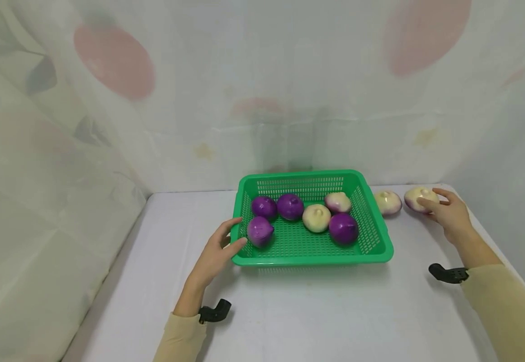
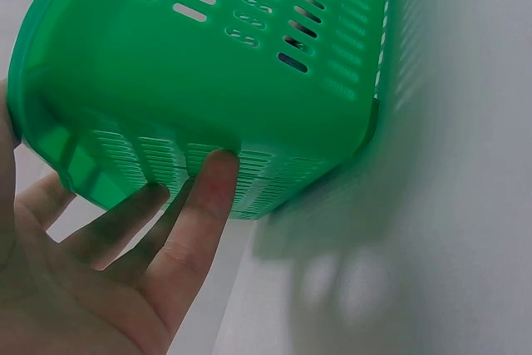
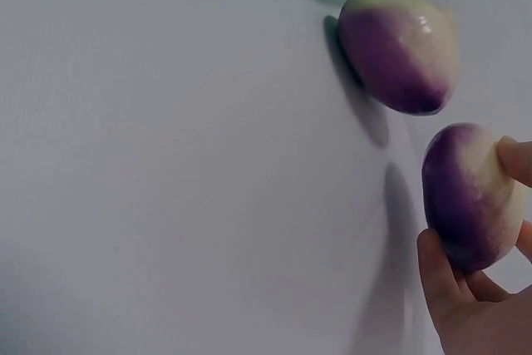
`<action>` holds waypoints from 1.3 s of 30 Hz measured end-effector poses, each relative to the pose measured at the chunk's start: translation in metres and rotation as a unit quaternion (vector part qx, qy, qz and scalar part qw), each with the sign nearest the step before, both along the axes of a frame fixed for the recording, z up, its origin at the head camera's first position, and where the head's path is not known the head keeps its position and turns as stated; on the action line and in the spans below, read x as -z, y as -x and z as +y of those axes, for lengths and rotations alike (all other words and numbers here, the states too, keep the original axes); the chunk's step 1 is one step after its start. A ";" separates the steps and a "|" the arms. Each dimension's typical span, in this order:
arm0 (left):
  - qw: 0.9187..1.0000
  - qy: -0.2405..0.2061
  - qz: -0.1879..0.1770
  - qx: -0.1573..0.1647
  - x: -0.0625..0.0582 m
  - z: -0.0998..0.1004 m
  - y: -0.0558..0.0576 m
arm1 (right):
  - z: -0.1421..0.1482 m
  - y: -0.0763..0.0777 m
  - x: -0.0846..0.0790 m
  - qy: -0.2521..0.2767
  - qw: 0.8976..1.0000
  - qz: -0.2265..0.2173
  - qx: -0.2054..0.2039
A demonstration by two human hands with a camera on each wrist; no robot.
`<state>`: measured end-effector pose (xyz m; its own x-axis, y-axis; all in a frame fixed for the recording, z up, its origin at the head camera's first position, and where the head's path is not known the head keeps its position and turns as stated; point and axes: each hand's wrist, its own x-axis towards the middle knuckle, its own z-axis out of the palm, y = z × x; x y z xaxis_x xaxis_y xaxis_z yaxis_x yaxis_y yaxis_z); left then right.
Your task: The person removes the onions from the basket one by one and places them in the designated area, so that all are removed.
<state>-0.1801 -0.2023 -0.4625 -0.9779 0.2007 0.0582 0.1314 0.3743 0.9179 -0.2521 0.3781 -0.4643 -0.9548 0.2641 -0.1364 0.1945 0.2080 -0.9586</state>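
Note:
My right hand (image 1: 453, 213) pinches a glossy cream-and-purple turnip (image 1: 420, 199) between thumb and fingers at the table's far right. In the right wrist view, this turnip (image 3: 467, 197) appears lifted, its shadow lying apart from it. Another turnip (image 1: 388, 202) of the same colours rests between it and the basket. My left hand (image 1: 212, 255) holds the left end of a green plastic basket (image 1: 312, 260), thumb over the rim. The left wrist view has its fingers against the outer wall. Inside are several purple onion-like bulbs (image 1: 290, 206) and two cream turnips (image 1: 316, 218).
A white-covered table (image 1: 334, 311) lies under the basket. Behind it hangs a pale printed curtain (image 1: 262, 100), with more pale fabric (image 1: 40, 201) at the left. Dark wrist cameras (image 1: 215, 311) are strapped to both wrists.

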 end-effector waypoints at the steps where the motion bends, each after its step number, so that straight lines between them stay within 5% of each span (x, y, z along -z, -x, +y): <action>1: 1.000 0.001 -0.001 -0.001 0.000 0.000 0.000 | 0.000 0.000 0.002 -0.007 1.000 -0.005 0.004; 10: 1.000 -0.001 -0.004 -0.001 0.000 0.000 0.001 | 0.002 -0.001 0.010 -0.104 0.994 -0.021 0.005; 33: 1.000 -0.012 -0.007 0.004 -0.001 -0.001 0.001 | 0.003 -0.009 0.003 -0.130 0.990 -0.017 -0.052; 39: 1.000 -0.011 -0.006 0.003 -0.001 0.000 0.001 | 0.008 -0.009 -0.003 -0.175 0.983 -0.018 -0.054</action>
<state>-0.1816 -0.2025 -0.4617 -0.9772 0.2064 0.0499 0.1221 0.3539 0.9273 -0.2429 0.3863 -0.4613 -0.9759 0.1987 -0.0901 0.1864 0.5448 -0.8176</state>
